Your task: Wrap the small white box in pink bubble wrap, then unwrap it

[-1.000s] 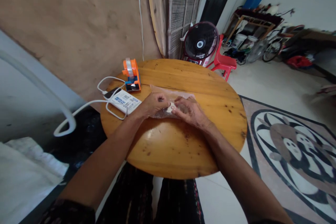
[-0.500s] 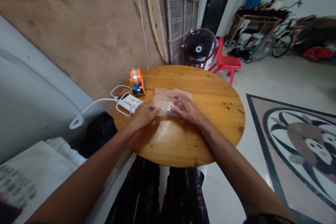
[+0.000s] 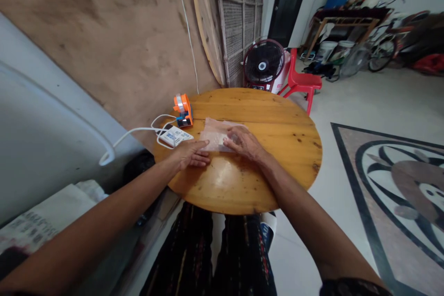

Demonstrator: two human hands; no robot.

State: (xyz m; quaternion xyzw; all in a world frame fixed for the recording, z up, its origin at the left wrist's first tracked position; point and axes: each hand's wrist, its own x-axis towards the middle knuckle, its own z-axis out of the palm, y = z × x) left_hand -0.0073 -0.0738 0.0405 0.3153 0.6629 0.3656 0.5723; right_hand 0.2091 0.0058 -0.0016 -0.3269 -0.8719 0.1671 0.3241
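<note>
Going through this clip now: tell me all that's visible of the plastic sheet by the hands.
The plastic sheet looks thin, translucent and slightly pinkish, perhaps bubble wrap, though its texture is too blurred to confirm. It lies spread out on the wooden table, roughly four-sided, with an uneven far edge. The right hand covers its right part; the left hand's thumb reaches its left edge. A small whitish patch shows by the right thumb.
</note>
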